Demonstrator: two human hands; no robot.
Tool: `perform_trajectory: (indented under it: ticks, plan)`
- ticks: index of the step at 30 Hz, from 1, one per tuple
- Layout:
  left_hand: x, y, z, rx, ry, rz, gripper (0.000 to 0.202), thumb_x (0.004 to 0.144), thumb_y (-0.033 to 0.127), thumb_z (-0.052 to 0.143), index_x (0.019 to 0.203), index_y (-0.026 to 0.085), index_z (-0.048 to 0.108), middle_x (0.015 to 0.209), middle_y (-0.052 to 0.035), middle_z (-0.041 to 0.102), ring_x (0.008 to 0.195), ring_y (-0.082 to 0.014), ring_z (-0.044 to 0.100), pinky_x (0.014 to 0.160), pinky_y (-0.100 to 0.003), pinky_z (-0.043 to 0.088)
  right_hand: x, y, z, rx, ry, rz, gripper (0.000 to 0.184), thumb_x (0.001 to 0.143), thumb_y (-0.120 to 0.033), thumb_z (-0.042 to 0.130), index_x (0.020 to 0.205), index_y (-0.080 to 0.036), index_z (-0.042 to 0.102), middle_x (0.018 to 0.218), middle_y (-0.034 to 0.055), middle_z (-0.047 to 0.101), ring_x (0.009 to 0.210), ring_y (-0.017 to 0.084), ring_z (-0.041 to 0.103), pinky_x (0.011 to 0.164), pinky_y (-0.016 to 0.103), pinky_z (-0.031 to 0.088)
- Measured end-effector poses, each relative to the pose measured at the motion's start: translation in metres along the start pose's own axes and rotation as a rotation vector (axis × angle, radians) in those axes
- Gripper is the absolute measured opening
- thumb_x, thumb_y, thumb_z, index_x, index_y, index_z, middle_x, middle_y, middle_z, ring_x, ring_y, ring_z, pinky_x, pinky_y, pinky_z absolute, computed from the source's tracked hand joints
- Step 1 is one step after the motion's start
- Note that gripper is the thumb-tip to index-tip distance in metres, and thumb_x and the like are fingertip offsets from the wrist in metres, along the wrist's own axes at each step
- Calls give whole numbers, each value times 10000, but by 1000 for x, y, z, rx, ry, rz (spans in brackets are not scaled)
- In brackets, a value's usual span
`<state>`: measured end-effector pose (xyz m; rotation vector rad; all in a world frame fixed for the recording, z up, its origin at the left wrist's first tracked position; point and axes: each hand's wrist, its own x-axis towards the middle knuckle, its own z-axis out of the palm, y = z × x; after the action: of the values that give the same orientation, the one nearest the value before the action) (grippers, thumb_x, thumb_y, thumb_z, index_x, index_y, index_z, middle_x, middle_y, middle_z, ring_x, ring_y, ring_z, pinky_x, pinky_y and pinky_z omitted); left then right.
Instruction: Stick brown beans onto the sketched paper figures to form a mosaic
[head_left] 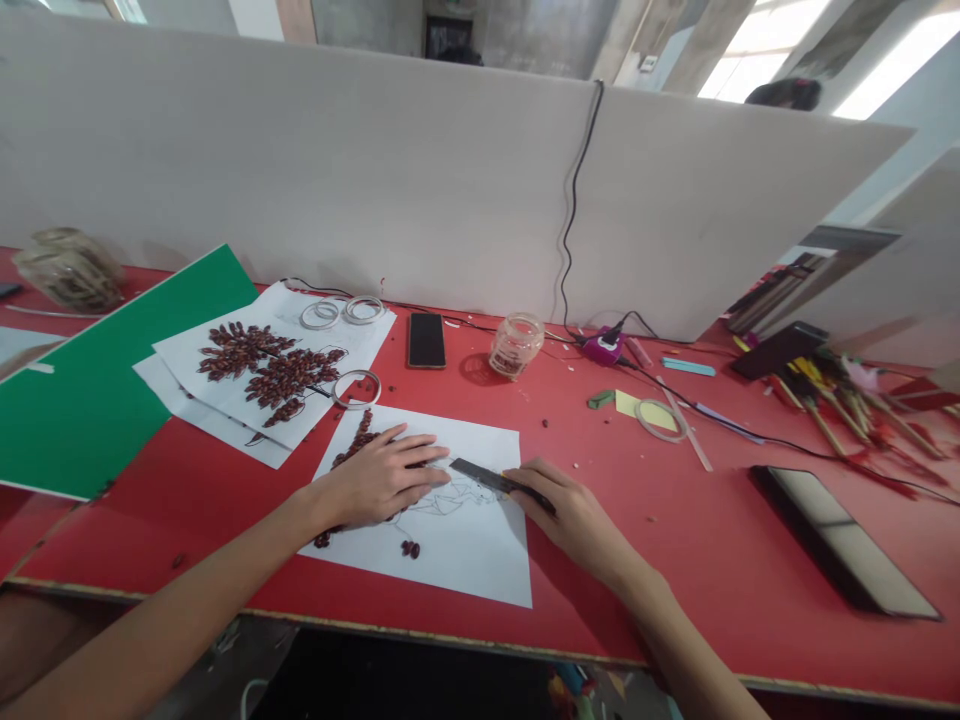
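Observation:
My left hand (384,475) lies flat with its fingers apart on a white sheet of paper (476,565), partly covering dark red-brown seeds (363,432) set on it. In my right hand (562,510) is a utility knife (480,474), its dark blade pointing left, close to my left fingertips and over a pencil line drawing (442,502). Whether the blade touches the paper I cannot tell. A few loose seeds (409,549) sit lower on the sheet. At the upper left, another sheet carries a leafy seed design (289,380), with a tape roll (355,389) on its edge.
Behind the papers are a phone (427,341), a glass jar (517,346) and a purple power socket (604,346) with black cables. A green board (112,390) lies left. On the right are a dark flat case (844,540) and several brushes or tools (832,410). A white partition (375,180) stands behind.

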<state>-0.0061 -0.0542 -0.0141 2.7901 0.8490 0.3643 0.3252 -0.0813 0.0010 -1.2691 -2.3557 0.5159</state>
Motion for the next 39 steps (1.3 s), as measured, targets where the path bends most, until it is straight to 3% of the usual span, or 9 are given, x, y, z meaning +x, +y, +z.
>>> perform_trajectory:
  ticks: [14,18,23,25,34,39]
  plan:
    - [1,1,0,27,0,5,371,1119,302,398,1441,327,581,1595,-11,503,1514,-232,392,1272,-471,207,-7,-14,5,-29,-34,33,252,1078,-285,441,1222,-236,642,1105,83,700,934,217,715,767,342,590]
    - [1,2,-1,28,-4,16,389,1118,304,397,1479,354,530,1609,-4,482,1522,-241,380,1274,-487,197,-13,-16,12,-113,32,-26,242,1074,-254,441,1222,-229,631,1105,91,712,912,217,719,736,333,585]
    - [2,4,-4,-93,19,-79,373,1099,290,414,1464,241,472,1538,-61,555,1501,-206,414,1286,-449,228,-18,-21,18,-307,123,-159,251,1081,-226,439,1221,-218,648,1128,106,746,918,241,725,784,385,581]
    - [3,4,-5,-116,34,-114,392,1088,266,410,1476,217,435,1532,-86,552,1479,-204,445,1284,-438,250,-20,-24,20,-348,110,-192,256,1077,-203,440,1197,-212,666,1123,106,752,916,246,717,780,397,579]
    - [4,2,-2,-68,31,-75,365,1073,203,362,1385,200,551,1520,-90,559,1467,-207,450,1278,-431,254,-22,-37,17,-476,-31,-280,369,993,-58,497,1322,-156,631,1174,108,737,880,246,644,718,392,569]
    - [3,1,-3,-62,22,-69,371,1068,196,363,1381,200,562,1527,-83,553,1476,-202,433,1283,-425,239,-25,-38,18,-550,-37,-327,452,940,12,483,1341,-149,617,1248,102,719,900,251,630,705,406,567]
